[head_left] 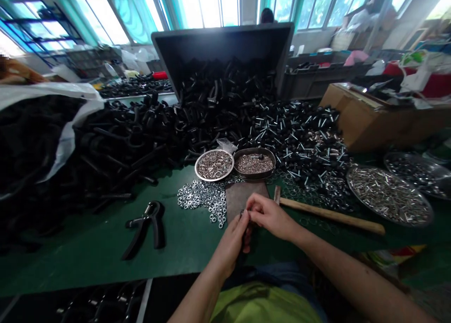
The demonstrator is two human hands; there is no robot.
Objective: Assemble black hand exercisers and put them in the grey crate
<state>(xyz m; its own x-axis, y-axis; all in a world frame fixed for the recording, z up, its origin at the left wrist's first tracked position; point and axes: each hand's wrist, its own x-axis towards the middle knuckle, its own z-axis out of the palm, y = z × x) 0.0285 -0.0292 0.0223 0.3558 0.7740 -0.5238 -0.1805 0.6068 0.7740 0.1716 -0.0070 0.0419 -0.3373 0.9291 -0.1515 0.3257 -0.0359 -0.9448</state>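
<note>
My left hand (230,243) is closed around a dark part, mostly hidden by the fingers; its kind cannot be made out. Against it, my right hand (270,216) pinches at the top of the same part, fingertips meeting the left thumb. Both are just over the near edge of a flat metal plate (243,191). Left of the plate lies a spread of metal nuts (200,196). A hammer (327,214) with a wooden handle rests right of my right hand. Farther left on the green table sits a black hand grip exerciser (157,224) with a metal spring.
Behind the plate stand a round dish (214,165) and an oval tin (254,163) of small metal parts. Black handles spill from a grey crate (225,41). Black knobs with screws (296,149) are heaped at right, near a tray of metal pins (389,196) and a cardboard box (380,121).
</note>
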